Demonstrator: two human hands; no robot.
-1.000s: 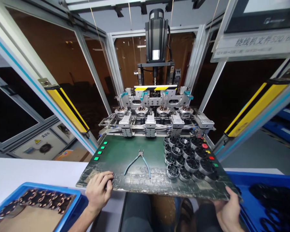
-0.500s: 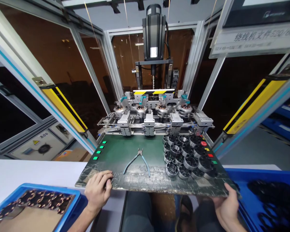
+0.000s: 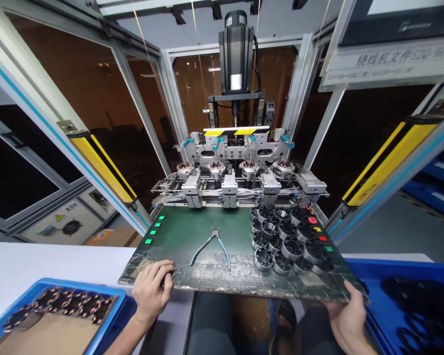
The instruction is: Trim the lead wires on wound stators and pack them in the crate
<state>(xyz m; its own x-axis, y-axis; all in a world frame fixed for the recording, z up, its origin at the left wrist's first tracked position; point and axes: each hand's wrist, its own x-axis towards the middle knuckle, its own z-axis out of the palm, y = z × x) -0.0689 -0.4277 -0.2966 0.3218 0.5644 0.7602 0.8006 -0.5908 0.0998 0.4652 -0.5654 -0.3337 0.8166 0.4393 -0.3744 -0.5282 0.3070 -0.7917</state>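
My left hand (image 3: 153,288) rests on the front left edge of the green worktop (image 3: 192,222), its fingers curled round something dark that is mostly hidden. At the front right corner, my right hand (image 3: 350,315) grips the worktop's edge, thumb on top and fingers below. Between the hands lie blue-handled cutting pliers (image 3: 215,236), handles spread toward me. To their right sit several stacked black-and-silver stator cores (image 3: 281,241). Behind the worktop, a winding machine (image 3: 237,143) carries stators with copper wire (image 3: 248,168) in a row of holders.
A blue tray (image 3: 113,315) at the left holds copper-wound stators (image 3: 64,301) and cardboard. In a blue bin (image 3: 373,268) at the right are black ring-shaped parts (image 3: 418,305). Green buttons (image 3: 155,231) line the worktop's left; a red button (image 3: 312,220) is right. Yellow posts (image 3: 103,167) flank the opening.
The machine's striped plate and the parts below it have risen above the row of stators. My hands stay in place; the view shifts slightly.
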